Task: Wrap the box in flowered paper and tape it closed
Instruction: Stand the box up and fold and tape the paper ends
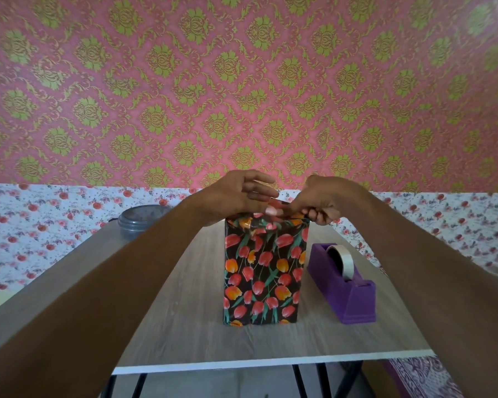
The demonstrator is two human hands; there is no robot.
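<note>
Your box (263, 271) stands upright on end near the middle of the desk (184, 326), closer to the far edge than the near one. It is already covered on the side facing you in the flowered paper (282, 242), black with red and orange tulips. The paper at the top end is crumpled and partly folded in.

Your left hand (236, 198) is at the top left of the box. Its fingers are stretched out fairly straight and spread above the paper, and the thumb rests down on the fold. Your right hand (322, 202) is at the top right corner, with its fingers curled in and pinching the paper's edge.

Just to the right of the box, not touching it, sits a purple tape dispenser (354, 297) with a roll of tape (341, 258) in it. Its cutter end points toward the near edge. At the far left corner of the desk sits a grey round container (138, 221) with its lid on.

The desk top is pale wood grain with a white front edge, on black legs (354, 377). Behind it, the wall (242, 81) is pink with a green and gold ornament pattern. A white band with red flowers (41, 231) runs along the wall's lower part. A purple patterned cloth (423, 377) shows below the near right corner.
</note>
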